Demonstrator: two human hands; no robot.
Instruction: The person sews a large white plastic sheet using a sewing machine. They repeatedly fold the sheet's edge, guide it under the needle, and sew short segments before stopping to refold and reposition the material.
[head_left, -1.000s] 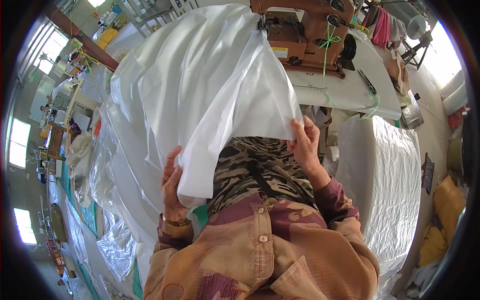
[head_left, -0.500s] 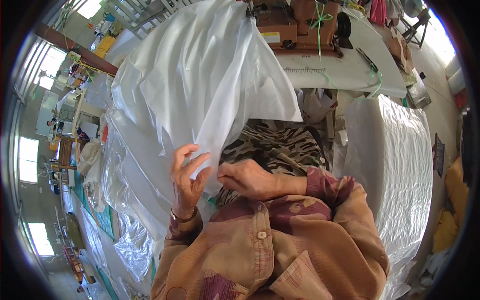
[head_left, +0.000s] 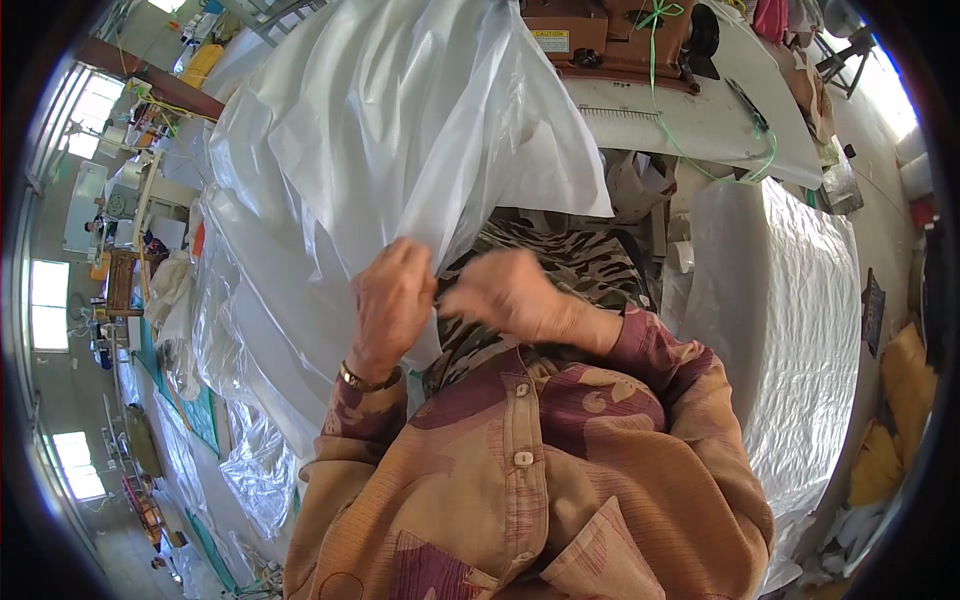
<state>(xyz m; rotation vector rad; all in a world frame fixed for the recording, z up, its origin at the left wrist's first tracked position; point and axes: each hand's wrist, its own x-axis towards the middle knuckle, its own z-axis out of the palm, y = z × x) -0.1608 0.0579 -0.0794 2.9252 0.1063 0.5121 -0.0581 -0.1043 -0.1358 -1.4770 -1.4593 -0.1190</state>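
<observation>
A large sheet of glossy white woven plastic [head_left: 330, 150] falls in folds from beside the brown sewing machine [head_left: 620, 40] toward my lap. My left hand [head_left: 393, 305], with a bracelet at the wrist, is closed over the near edge of this sheet, its fingers curled and partly hidden. Close to its right, in front of my camouflage-patterned trousers [head_left: 560, 255], is my right hand [head_left: 510, 295]. Motion smears its fingers, and I cannot make out whether anything is in them.
A thick stack of white plastic sheets [head_left: 800, 350] stands at my right. Thread snips [head_left: 747, 105] and green string [head_left: 690, 160] lie on the pale machine table [head_left: 700, 125]. Clear plastic [head_left: 255, 480] heaps at the left, and a reddish-brown beam [head_left: 150, 80] runs at the far left.
My left hand has gone from spread fingers to curled ones and moved up to the sheet's edge. The right hand has risen slightly and moved right. The whole view has shifted a little.
</observation>
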